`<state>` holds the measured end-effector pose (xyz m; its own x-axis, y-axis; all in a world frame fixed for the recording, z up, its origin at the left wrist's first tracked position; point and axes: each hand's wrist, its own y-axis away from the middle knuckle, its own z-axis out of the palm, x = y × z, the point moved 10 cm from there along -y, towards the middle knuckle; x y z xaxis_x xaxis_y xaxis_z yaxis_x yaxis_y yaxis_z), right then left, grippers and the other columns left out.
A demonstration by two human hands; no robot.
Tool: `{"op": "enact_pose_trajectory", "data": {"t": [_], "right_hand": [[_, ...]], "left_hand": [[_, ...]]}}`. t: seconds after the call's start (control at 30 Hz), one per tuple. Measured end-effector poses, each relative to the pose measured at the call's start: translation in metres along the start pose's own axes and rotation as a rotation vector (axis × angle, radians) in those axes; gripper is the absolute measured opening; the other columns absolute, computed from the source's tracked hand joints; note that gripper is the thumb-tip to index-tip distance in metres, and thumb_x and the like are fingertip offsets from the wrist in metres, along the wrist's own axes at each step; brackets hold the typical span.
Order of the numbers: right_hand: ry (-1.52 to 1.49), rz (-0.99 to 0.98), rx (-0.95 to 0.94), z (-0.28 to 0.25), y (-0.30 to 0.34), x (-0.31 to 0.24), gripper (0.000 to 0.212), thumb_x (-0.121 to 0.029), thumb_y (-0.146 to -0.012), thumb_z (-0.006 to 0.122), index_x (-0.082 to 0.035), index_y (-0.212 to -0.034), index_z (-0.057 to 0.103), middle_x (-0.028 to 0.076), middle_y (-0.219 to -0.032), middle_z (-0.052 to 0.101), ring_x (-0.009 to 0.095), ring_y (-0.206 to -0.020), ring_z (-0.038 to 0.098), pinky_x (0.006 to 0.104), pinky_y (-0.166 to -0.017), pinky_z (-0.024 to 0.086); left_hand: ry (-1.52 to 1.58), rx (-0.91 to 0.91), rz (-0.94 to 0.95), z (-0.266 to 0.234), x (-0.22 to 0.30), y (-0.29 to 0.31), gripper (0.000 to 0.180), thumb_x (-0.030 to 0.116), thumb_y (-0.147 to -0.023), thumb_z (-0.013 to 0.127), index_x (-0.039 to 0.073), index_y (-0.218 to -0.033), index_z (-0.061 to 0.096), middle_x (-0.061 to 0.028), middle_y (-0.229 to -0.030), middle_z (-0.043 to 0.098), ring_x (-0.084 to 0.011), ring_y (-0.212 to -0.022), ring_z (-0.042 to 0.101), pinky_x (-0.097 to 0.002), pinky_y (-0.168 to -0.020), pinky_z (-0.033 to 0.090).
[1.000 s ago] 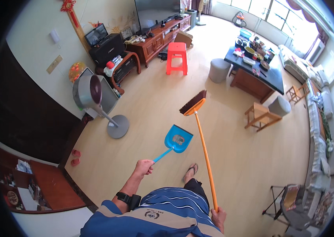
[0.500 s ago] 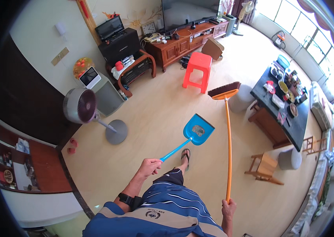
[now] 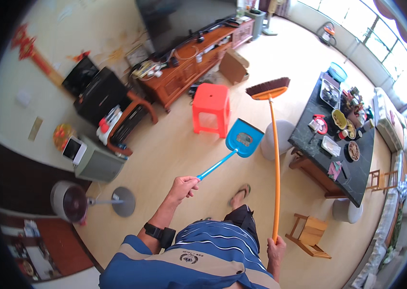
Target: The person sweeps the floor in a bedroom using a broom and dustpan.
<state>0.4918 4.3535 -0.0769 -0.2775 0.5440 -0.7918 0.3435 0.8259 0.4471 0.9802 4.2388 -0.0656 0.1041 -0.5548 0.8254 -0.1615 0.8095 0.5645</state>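
Note:
My left hand (image 3: 184, 189) is closed round the handle end of a blue long-handled dustpan (image 3: 243, 138), whose pan is held out ahead of me. A small pale patch shows in the middle of the pan. In my right hand (image 3: 275, 250) is the lower end of an orange broom handle. The broom (image 3: 274, 164) points away from me, with its dark brown bristles (image 3: 267, 87) at the far end, higher in the picture than the dustpan. Broom and dustpan are apart from each other. Between the two handles, my sandalled foot (image 3: 240, 195) shows below the dustpan.
A red plastic stool (image 3: 212, 108) stands left of the dustpan. To the right are a grey round stool (image 3: 280, 137), a dark-topped table (image 3: 304, 139) laden with dishes, and a wooden chair (image 3: 313, 230). A pedestal fan (image 3: 124, 201) stands at left, near a wooden TV cabinet (image 3: 184, 79).
I have moved forward across the room, and the view has turned. The red stool and table are nearer, while the fan has slid toward the lower left. Both hands keep their holds.

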Motion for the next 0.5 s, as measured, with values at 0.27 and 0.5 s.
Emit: {"op": "enact_pose_trajectory", "data": {"t": [0.27, 0.5], "right_hand": [[0.032, -0.039, -0.002, 0.019, -0.231, -0.123, 0.008, -0.010, -0.080, 0.060, -0.002, -0.079, 0.061, -0.001, -0.059, 0.052, 0.007, -0.045, 0.046, 0.0235, -0.040, 0.037], [0.016, 0.058, -0.058, 0.033, -0.425, -0.208, 0.011, -0.011, -0.080, 0.061, 0.000, -0.078, 0.060, -0.001, -0.059, 0.053, 0.007, -0.049, 0.049, 0.0254, -0.044, 0.040]], "left_hand": [[0.030, -0.007, -0.016, 0.086, 0.131, -0.188, 0.018, 0.022, -0.089, 0.062, 0.008, -0.097, 0.069, -0.0045, -0.073, 0.067, -0.0046, -0.043, 0.050, -0.0177, -0.039, 0.038], [-0.006, 0.006, 0.020, 0.141, 0.233, -0.333, 0.021, 0.016, -0.087, 0.058, 0.005, -0.102, 0.068, -0.0043, -0.072, 0.066, -0.0054, -0.043, 0.051, -0.0181, -0.039, 0.038]]}}
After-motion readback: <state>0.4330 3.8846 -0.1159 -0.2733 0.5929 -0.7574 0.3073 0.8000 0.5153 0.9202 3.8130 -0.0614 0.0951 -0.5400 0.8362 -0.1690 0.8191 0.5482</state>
